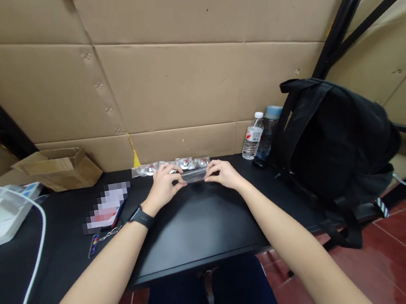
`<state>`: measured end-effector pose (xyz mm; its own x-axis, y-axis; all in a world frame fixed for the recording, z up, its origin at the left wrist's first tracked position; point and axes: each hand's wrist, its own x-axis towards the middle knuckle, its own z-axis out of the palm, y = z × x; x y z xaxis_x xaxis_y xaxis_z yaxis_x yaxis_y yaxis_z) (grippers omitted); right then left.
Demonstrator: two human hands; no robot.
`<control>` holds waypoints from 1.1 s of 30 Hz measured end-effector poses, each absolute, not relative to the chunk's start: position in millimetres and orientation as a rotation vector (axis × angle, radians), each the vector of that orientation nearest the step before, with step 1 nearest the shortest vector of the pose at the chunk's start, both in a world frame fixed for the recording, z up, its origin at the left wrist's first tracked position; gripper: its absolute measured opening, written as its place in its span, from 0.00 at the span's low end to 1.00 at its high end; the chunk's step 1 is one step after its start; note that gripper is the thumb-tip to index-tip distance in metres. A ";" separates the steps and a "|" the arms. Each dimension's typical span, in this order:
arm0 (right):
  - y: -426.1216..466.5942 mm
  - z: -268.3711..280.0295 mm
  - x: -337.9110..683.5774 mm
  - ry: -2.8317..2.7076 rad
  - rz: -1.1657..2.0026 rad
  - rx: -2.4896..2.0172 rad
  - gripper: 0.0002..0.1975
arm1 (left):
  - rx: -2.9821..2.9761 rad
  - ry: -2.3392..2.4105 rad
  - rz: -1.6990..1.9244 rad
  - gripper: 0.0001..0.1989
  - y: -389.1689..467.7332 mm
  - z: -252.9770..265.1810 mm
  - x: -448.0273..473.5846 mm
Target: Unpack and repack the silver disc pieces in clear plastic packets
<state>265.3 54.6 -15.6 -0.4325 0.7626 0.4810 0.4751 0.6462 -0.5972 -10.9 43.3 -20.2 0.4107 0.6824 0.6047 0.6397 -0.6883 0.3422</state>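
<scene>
Between my two hands a small clear plastic bag (194,175) is stretched out just above the black table. My left hand (166,182), with a dark watch (141,217) on its wrist, pinches the bag's left end between thumb and finger. At the other end, my right hand (222,173) pinches it the same way. Behind the hands, along the cardboard wall, lies a row of several clear packets (185,163) holding small shiny items with red marks. What these items are is too small to tell.
Left of my hands lie a phone-like item (107,208) and a chain with a charm (95,244). Farther left stand an open cardboard box (67,169) and a white power strip (1,220) with a cable. A water bottle (252,138), a blue-lidded bottle (269,128) and a black backpack (337,146) are on the right.
</scene>
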 end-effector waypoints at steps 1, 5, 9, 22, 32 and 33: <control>54.8 -16.1 266.0 -2.173 0.480 -0.961 0.03 | 2.655 1.195 1.054 0.08 43.8 -20.8 -12.0; 55.4 -20.5 268.1 -2.340 0.553 -0.971 0.03 | 2.721 1.122 0.759 0.06 44.6 -26.3 -11.6; 54.9 -24.5 270.1 -2.356 0.612 -1.021 0.03 | 2.669 1.116 0.690 0.06 40.3 -29.0 -7.7; 62.4 -35.9 258.5 -2.228 0.509 -1.358 0.13 | 2.401 1.413 0.813 0.20 43.1 -42.6 3.2; 43.0 -26.0 249.2 -2.352 0.173 -1.342 0.26 | 2.638 1.362 0.925 0.15 35.1 -40.3 8.3; 42.3 -25.1 249.1 -2.410 0.205 -1.320 0.28 | 2.665 1.323 0.887 0.15 35.0 -41.1 8.2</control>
